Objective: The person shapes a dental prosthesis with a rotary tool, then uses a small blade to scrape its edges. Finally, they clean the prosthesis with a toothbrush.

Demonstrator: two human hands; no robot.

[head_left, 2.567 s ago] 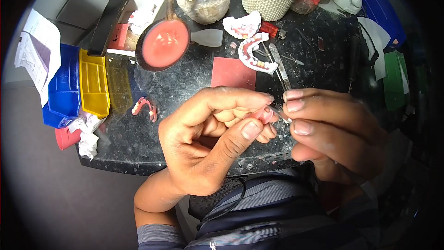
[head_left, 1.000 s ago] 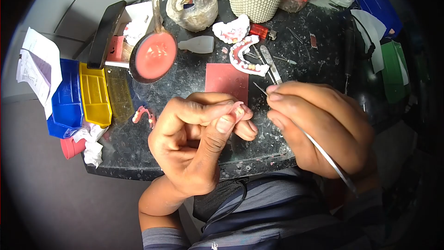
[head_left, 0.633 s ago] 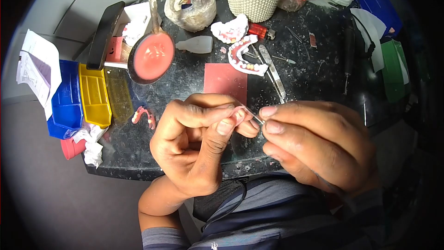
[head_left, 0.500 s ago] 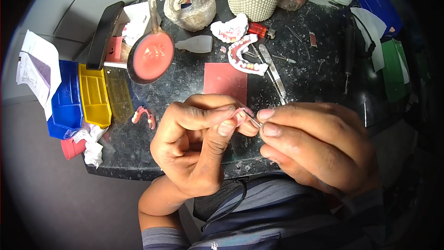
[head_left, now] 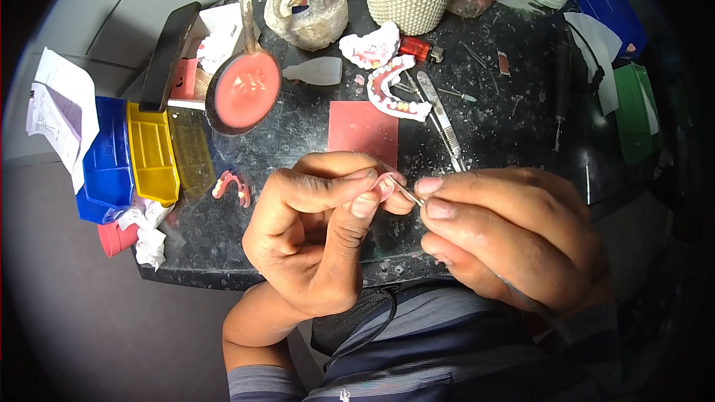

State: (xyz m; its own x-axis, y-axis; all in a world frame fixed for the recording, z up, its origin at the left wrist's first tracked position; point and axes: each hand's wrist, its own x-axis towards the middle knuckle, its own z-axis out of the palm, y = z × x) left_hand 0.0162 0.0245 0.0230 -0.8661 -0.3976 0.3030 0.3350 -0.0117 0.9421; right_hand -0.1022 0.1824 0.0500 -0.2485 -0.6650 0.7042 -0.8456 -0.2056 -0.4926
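Right hand [head_left: 514, 231] and left hand [head_left: 313, 238] are both on the near side of the pink sheet [head_left: 363, 130], the 2 nearly meeting. Fingers and thumb of the right pinch a slim metal tool; thumb and forefinger of the left pinch a small pink piece, its other fingers curled behind.

Beyond the sheet and to its left, a long-handled pan [head_left: 211, 110] holds glossy pink material. A white cast with teeth [head_left: 410, 110] lies by the sheet's far right corner.

The metal tool [head_left: 404, 190] is just on the near side of the sheet, to its right, its tip at the piece. It looks stiff and light, perhaps slippery where smooth; the best hold is low on the shaft, close to the tip, as the fingers have it, for fine control.

Smallest is the pink piece [head_left: 385, 188], just nearer than the sheet's near right corner. Thin and curved, it is likely very light and easily bent or cracked, so a gentle hold at the edge would suit it, away from the tip. Its underside is hidden.
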